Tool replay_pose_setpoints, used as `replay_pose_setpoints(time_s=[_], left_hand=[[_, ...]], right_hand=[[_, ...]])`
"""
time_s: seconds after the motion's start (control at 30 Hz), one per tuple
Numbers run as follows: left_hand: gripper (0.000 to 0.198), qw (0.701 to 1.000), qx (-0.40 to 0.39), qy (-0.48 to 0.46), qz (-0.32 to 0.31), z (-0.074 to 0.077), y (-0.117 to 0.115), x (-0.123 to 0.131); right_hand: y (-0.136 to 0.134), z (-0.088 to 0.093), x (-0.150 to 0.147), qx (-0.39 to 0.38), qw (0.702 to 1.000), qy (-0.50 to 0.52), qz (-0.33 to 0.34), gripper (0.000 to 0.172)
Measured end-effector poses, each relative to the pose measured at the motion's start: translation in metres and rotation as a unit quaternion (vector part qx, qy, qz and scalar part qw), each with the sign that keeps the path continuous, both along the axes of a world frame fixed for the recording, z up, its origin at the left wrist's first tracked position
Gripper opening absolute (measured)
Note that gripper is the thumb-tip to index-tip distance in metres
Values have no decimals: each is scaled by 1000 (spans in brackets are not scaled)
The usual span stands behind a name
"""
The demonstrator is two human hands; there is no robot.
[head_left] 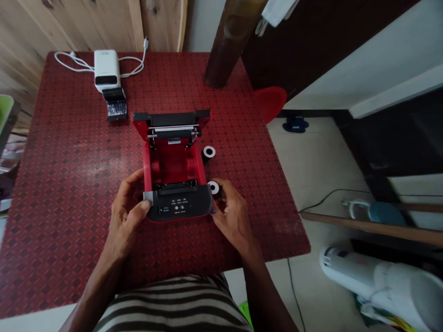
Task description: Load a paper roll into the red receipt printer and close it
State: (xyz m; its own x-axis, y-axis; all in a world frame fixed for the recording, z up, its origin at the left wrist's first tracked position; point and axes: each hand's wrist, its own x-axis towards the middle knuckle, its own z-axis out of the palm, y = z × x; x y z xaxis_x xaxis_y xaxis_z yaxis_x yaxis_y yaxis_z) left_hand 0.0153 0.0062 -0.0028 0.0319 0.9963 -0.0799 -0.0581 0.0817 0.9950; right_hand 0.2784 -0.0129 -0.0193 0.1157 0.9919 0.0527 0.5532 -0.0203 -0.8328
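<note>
A red and black label printer (178, 203) sits on the table with its lid (173, 121) raised, showing an empty red paper bay (172, 163). My left hand (126, 212) grips its left front corner, thumb on top of the black button panel and fingers along the side. On the other side, my right hand (231, 212) is curled against the right front corner, with the thumb low at the edge; some fingertips are hidden. A small roll with a white ring end (213, 187) stands between that hand and the printer. Another such roll (209, 152) stands farther back, beside the printer.
At the back left lies a white device (106, 69) with a coiled white cable (133, 64) and a black-and-silver strip (116, 108) in front. A dark post (224, 46) rises at the table's back edge. A red stool (272, 102) stands beyond the red patterned table (79, 221).
</note>
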Motion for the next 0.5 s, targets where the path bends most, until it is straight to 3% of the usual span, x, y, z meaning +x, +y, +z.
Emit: replay_pose_setpoints(time_s=[0.33, 0.5], left_hand=[[56, 1000, -10, -11, -1, 2, 0, -1], [57, 1000, -11, -9, 7, 5, 0, 2]], right_hand=[[-9, -5, 19, 16, 999, -17, 42, 52], [-9, 0, 34, -16, 998, -12, 56, 47]])
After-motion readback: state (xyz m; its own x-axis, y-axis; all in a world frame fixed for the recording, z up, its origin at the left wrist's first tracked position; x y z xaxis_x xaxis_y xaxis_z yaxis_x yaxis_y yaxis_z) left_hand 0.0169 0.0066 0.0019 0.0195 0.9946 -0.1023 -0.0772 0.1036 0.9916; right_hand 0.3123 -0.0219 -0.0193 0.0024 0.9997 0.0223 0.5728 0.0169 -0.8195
